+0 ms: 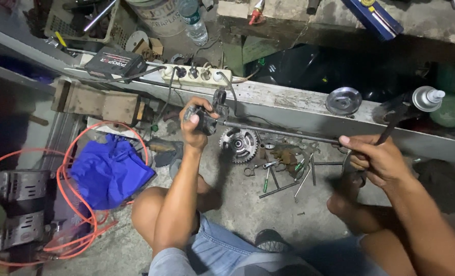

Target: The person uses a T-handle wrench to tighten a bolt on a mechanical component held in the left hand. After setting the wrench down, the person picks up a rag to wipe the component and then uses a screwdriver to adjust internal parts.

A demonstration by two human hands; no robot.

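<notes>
Person squats on the concrete floor (248, 214), knees apart, work held in the air between them.

Left hand (196, 125) is clenched around the dark fitting (207, 120) at one end of a long metal rod (283, 134). Right hand (373, 158) is closed on the rod's far end, thumb laid along the top. A grip at each end keeps the rod level and steady, clear of the floor clutter.

Directly under the rod: a toothed sprocket (239, 144), plus loose screwdrivers and small tools (289, 174) spread within arm's reach.

Left side: blue cloth (110, 171) inside a loop of orange hose (74, 204). A power strip (197, 74) and a black box (116, 62) sit on a pale ledge (289, 99) behind the hands, with a metal pulley disc (343, 100) and a spray can (426, 98) further along it.

Room is a cramped, dim workshop; grimy bench with a plastic bottle (192, 21) up top.
</notes>
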